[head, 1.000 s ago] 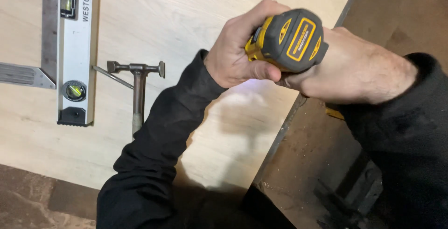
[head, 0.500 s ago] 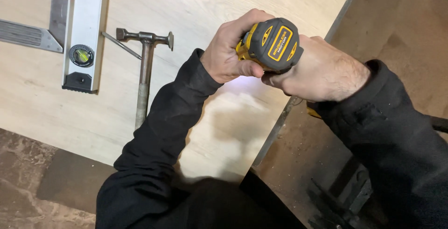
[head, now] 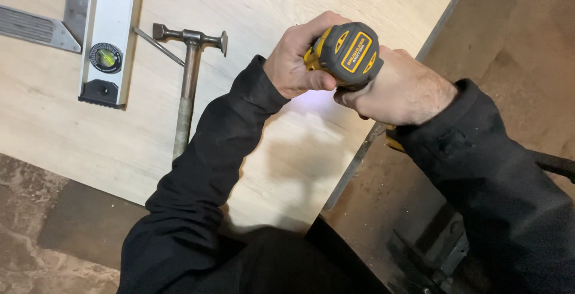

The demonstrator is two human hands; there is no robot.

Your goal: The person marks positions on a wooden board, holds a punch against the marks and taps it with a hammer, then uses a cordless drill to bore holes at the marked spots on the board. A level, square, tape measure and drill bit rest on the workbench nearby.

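Yellow and black, the tape measure is sitting high in the head camera's view, gripped between both of the person's hands above the right part of a pale wooden board. The left hand is wrapping round its left side, fingers curled and clamped on the case with the thumb pressing along the lower edge; the right hand is cupping it from the right, fingers closed underneath where I cannot see the tips. No blade is showing out of the case from here, so by my reckoning nothing is being measured yet and no mark is showing on the board near the hands. A short yellow bit is peeking out below the right wrist, though what it is I cannot tell. Lying untouched on the board, well apart from the hands, are a slim metal hammer, a thin metal rod just beside its head, a white spirit level and a grey metal square at the top left. Along the board's right side a dark metal edge is running diagonally, with dusty brown floor beyond it.
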